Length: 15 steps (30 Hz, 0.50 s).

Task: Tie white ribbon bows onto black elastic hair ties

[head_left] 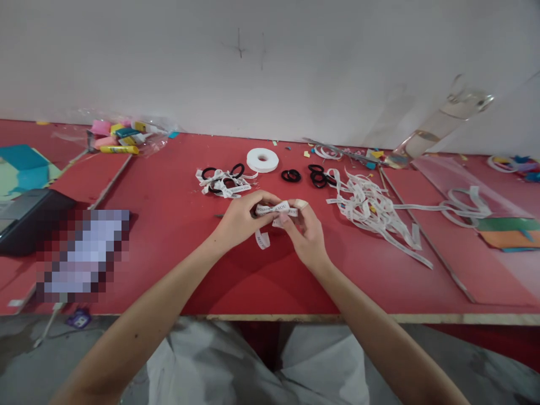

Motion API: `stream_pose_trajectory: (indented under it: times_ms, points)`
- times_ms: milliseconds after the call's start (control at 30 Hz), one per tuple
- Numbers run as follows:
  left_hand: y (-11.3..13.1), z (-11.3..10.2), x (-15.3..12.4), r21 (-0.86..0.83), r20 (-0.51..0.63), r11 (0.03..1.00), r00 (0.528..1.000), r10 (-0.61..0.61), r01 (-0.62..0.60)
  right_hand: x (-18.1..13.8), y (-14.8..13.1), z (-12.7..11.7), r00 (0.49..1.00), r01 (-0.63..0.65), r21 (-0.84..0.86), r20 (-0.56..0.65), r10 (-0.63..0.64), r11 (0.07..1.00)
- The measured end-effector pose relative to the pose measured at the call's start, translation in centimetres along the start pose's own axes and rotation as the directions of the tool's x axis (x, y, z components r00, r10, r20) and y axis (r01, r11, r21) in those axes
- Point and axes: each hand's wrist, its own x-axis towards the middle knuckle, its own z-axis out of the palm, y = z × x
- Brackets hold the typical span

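Both my hands meet above the middle of the red table, closed on a white printed ribbon [278, 208] with dark lettering. My left hand [244, 217] pinches its left part, and a short tail hangs below those fingers. On the right part, the thumb and fingers of my right hand [307, 233] press together. Whether a hair tie lies inside the folded ribbon is hidden. Just beyond my left hand sit black hair ties with ribbon bows [223, 183]. Plain black hair ties [291, 175] lie past my right hand, near a heap of cut ribbon [367, 202].
A white tape roll [262, 160] lies behind my hands. A bag of craft supplies [122, 135] is at back left, with a blurred-out phone [86, 253] nearer. Scissors [346, 151] and a leaning clear bottle [442, 126] are at back right. The table's front edge [270, 318] is close.
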Motion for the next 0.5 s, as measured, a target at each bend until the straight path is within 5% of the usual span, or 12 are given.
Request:
stream_pose_trajectory:
  times_ms: [133, 300, 500]
  points:
    - [-0.2, 0.1, 0.0, -0.113, 0.056, 0.994, 0.998, -0.001, 0.007, 0.5, -0.2, 0.0, 0.983, -0.175, 0.202, 0.089, 0.16, 0.964]
    - [-0.7, 0.5, -0.3, -0.083, 0.105, 0.996, 0.994, 0.037, -0.029, 0.9, -0.4, -0.4, 0.96, -0.258, 0.198, 0.163, 0.228, 0.946]
    - [-1.1, 0.2, -0.1, -0.034, 0.016, 0.994, 0.994, 0.107, -0.106, 1.0, 0.6, -0.8, 0.962, -0.273, 0.242, 0.053, 0.268, 0.931]
